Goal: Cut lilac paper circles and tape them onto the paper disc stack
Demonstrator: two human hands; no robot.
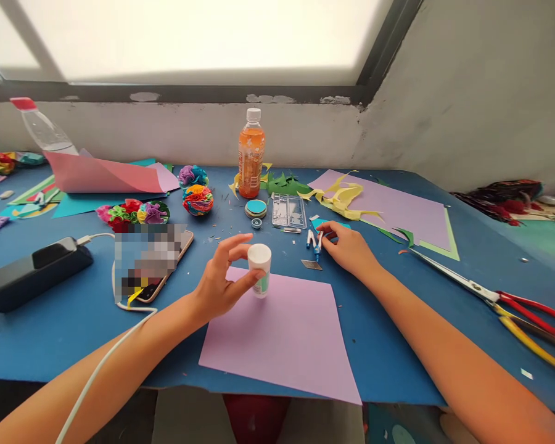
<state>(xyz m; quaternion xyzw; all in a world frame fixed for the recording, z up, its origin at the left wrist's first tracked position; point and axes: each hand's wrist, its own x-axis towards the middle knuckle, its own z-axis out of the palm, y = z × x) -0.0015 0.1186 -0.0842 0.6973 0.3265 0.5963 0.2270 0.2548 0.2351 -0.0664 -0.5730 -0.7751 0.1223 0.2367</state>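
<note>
A small white container with a greenish label (261, 285) stands upright on a sheet of purple paper (282, 345). Around it curl the thumb and fingers of my left hand (226, 277), holding it from the left side. Farther right, my right hand (345, 246) rests on the blue table with its fingertips on a small blue and white compass (317, 245). A small grey metal piece (311, 264) lies just in front of the compass. Behind are a clear plastic case (289, 211) and a round tin (256, 208).
An orange drink bottle (251, 157) stands at the back. Large scissors (485, 293) lie at right, beside purple paper (411, 213) and yellow scraps (345, 200). At left are a phone (185, 246), a black power bank (34, 271), a white cable (97, 370) and paper flowers (132, 213).
</note>
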